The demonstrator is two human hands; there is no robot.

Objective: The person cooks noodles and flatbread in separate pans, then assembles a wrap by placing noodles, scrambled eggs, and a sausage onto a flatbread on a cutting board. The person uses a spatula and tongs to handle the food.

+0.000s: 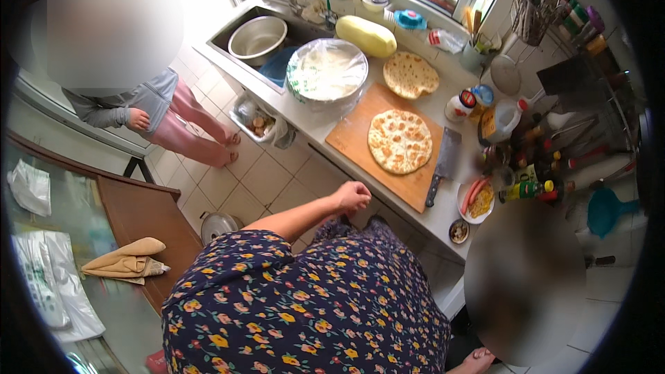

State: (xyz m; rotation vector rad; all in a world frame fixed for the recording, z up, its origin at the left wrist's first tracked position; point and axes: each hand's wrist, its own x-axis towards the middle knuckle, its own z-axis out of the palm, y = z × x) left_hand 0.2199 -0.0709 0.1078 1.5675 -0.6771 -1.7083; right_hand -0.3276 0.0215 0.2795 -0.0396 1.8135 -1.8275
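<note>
On the table, cutting board carries one flatbread; cleaver lies just right of the board. Beyond the board: covered bowl of white dough, second flatbread. Sink holds a steel bowl. Small plate, right of the board, holds sausages and yellow food. One hand loosely fisted, holding nothing, just below the board's near edge, not touching; which hand, can't tell.
</note>
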